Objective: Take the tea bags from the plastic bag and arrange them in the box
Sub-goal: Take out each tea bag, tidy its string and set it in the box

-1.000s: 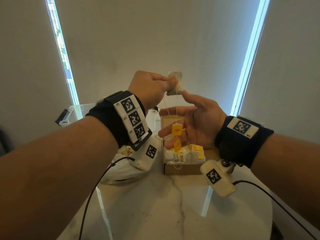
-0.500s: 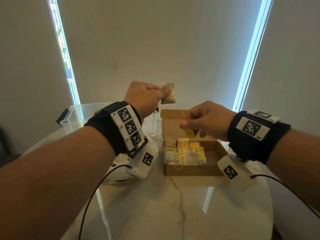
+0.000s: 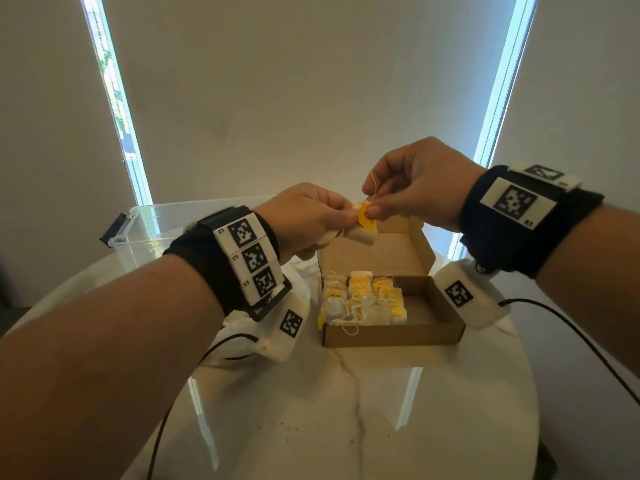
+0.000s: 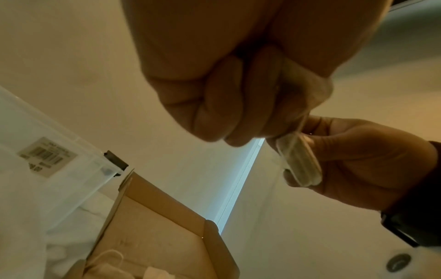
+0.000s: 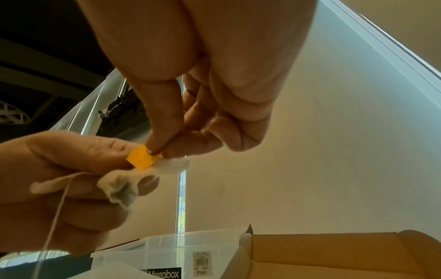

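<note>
My left hand (image 3: 311,216) grips a white tea bag (image 3: 360,233) in the air above the open cardboard box (image 3: 394,332). My right hand (image 3: 408,188) pinches that bag's yellow tag (image 3: 366,218) between thumb and forefinger, close against the left fingers. The right wrist view shows the tag (image 5: 142,157) pressed against the crumpled tea bag (image 5: 119,186), with the string hanging down. Several tea bags (image 3: 363,299) with yellow tags lie in the left half of the box. The white plastic bag (image 3: 242,341) lies left of the box, mostly hidden under my left wrist.
A clear plastic storage bin (image 3: 156,230) stands at the back left of the round marble table (image 3: 346,410). The box's lid (image 3: 374,251) stands open at the back. Cables run from both wrist cameras across the table.
The right hand rose and brought the yellow tag up to the tea bag. The left hand came down and toward the right hand, so both hands now meet over the box.
</note>
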